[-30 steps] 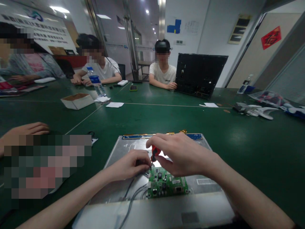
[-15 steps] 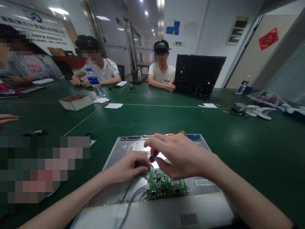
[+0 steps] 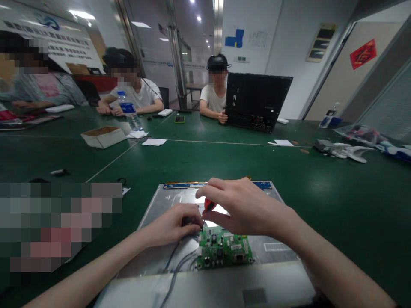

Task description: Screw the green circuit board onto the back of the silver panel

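My right hand (image 3: pixel 239 207) is closed round the red and black handle of a small screwdriver (image 3: pixel 209 205). Its shaft points down at the upper left corner of a green circuit board (image 3: pixel 221 250). Thumb and forefinger of my left hand (image 3: pixel 180 220) are pinched together at that same corner, beside the screwdriver's tip; whatever they hold is hidden. Under the board lies a silvery flat display panel (image 3: pixel 272 273), with a blue strip board (image 3: pixel 263 185) along its far edge. Grey cables (image 3: pixel 175 276) run from the board's left side toward me.
A blurred-out patch (image 3: pixel 61 226) covers the table at my left. Farther off are a white box (image 3: pixel 104 137), a water bottle (image 3: pixel 128 112) and paper (image 3: pixel 154 142). Across the table a person steadies a black panel (image 3: pixel 258 102); two more people sit at the left.
My right hand has turned slightly about the screwdriver, its fingers shifting on the handle. My left hand stays put. The black panel opposite has moved left, and another person's hand has left the left edge.
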The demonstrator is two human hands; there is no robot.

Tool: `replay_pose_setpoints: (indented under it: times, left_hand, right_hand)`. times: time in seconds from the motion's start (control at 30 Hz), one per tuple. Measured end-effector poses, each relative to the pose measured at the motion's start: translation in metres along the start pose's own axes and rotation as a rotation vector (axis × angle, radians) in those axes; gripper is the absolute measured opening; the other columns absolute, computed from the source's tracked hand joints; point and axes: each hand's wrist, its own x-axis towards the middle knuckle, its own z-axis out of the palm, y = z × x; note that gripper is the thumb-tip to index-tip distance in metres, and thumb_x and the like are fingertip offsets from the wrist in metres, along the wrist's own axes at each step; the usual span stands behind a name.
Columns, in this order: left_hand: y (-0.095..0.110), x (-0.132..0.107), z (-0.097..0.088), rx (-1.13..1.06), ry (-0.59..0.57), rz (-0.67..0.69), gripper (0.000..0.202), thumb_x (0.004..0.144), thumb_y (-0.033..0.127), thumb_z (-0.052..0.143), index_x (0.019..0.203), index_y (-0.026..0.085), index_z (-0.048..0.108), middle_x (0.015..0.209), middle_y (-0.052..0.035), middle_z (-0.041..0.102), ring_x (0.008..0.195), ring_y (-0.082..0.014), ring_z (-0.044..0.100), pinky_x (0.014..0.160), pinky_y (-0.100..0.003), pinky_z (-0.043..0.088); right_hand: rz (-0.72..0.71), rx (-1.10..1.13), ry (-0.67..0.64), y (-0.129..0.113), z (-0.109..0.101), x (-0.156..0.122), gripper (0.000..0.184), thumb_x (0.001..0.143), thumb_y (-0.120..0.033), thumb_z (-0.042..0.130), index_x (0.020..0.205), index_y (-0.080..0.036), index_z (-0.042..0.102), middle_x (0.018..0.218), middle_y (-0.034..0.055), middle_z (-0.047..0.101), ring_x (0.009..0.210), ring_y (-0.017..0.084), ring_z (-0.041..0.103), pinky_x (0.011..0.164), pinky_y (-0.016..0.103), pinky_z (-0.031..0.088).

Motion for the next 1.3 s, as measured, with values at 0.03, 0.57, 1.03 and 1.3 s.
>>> replay_pose_setpoints:
  times: [0.03,0.57,1.03,1.3]
  left_hand:
    - [0.0013,0.0002,-0.0002,-0.004,0.004,0.002,0.011,0.086,0.024,0.063,0.080,0.016,0.067,0.074,-0.0014,0.066,0.068,-0.0164,0.058,0.062,-0.025,0.043]
    - [0.0027,0.0005,-0.0002,-0.017,0.009,0.016,0.011,0.086,0.022,0.063,0.078,0.016,0.064,0.073,-0.0004,0.062,0.065,-0.0152,0.055,0.059,-0.024,0.040]
    - [0.0022,0.0004,0.0013,-0.045,0.007,0.003,0.010,0.085,0.020,0.060,0.080,0.016,0.066,0.075,-0.0016,0.064,0.067,-0.0158,0.057,0.062,-0.025,0.042]
    - [0.0064,0.0014,-0.0008,-0.026,0.003,-0.002,0.010,0.087,0.021,0.061,0.080,0.016,0.066,0.077,-0.0019,0.067,0.069,-0.0156,0.058,0.063,-0.025,0.043]
  right_hand:
    - [-0.010,0.021,-0.008,-0.0005,-0.0008,-0.0007,0.021,0.093,-0.023,0.055,0.114,-0.017,0.055,0.109,0.0064,0.066,0.082,0.017,0.062,0.056,0.027,0.033]
    - [-0.017,0.025,-0.013,-0.0007,-0.0018,0.0001,0.024,0.092,-0.024,0.058,0.115,-0.017,0.054,0.109,0.0055,0.067,0.084,0.017,0.063,0.057,0.027,0.034]
    - [-0.025,-0.048,0.023,-0.0006,0.0027,0.0005,0.014,0.098,-0.028,0.053,0.107,-0.019,0.057,0.100,0.0031,0.069,0.074,0.015,0.061,0.053,0.027,0.026]
    - [-0.054,0.044,-0.019,-0.0019,-0.0011,-0.0019,0.025,0.088,-0.014,0.050,0.113,-0.015,0.052,0.107,0.0076,0.066,0.080,0.016,0.059,0.059,0.029,0.036]
